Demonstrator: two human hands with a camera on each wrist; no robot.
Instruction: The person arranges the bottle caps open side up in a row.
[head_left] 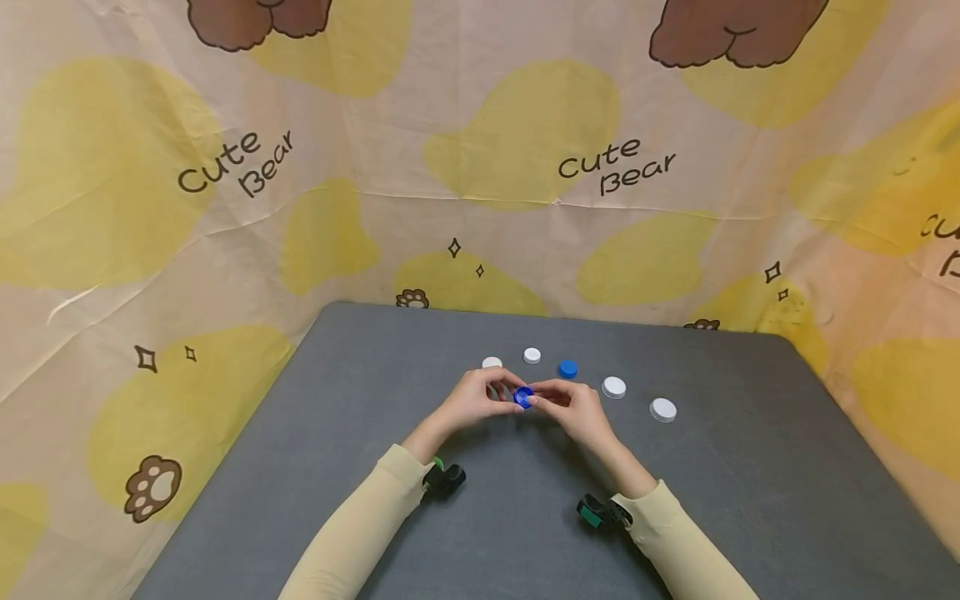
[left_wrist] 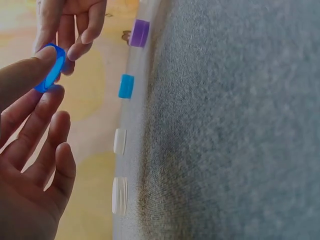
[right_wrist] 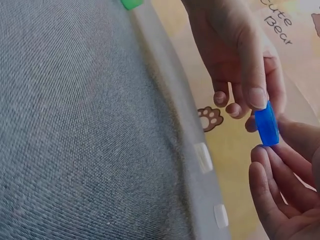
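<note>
In the head view, a small blue bottle cap (head_left: 523,397) is held up over the grey table, its hollow side facing the camera. My left hand (head_left: 480,395) pinches its left side between thumb and fingertips. From the other side my right hand (head_left: 576,408) grips it, thumb at the rim. Seen in the left wrist view, the left thumb lies across the cap (left_wrist: 59,66), and the other fingers fan out loosely below. The right wrist view shows the cap (right_wrist: 267,125) edge-on between both hands' fingertips, with a ribbed side.
Beyond the hands, white caps (head_left: 613,387) and another blue cap (head_left: 567,369) lie spread along the grey table (head_left: 720,492). A purple cap (left_wrist: 139,33) shows in the left wrist view. A patterned cloth (head_left: 480,125) hangs behind the table's far edge.
</note>
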